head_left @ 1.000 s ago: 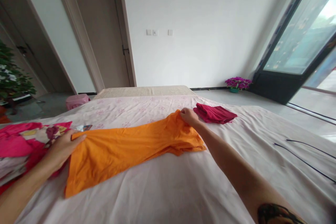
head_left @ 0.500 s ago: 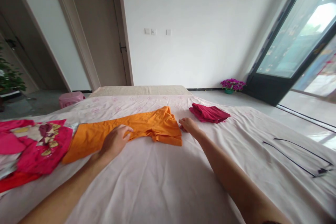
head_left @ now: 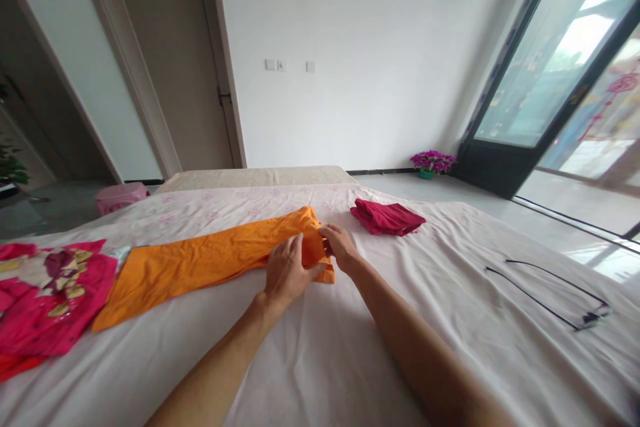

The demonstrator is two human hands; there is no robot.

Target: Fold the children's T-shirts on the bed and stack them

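An orange garment (head_left: pixel 200 260) lies stretched out across a bed with a pale pink sheet (head_left: pixel 310 347). My left hand (head_left: pixel 286 273) rests on its right end, fingers pressed down onto the cloth. My right hand (head_left: pixel 340 247) pinches the same end of the orange garment, right beside the left hand. A folded dark red garment (head_left: pixel 387 218) lies a little beyond my right hand, apart from it.
A pile of pink and red patterned clothes (head_left: pixel 45 293) lies at the left edge of the bed. A black clothes hanger (head_left: pixel 550 293) lies on the sheet at the right. Beyond the bed are a pink stool (head_left: pixel 120 197), a potted purple flower (head_left: pixel 433 163) and a glass door (head_left: pixel 560 73).
My left hand slid from the garment's left end along it to its right end. My right hand let go, then took the right end again. The garment now lies narrower, folded lengthwise.
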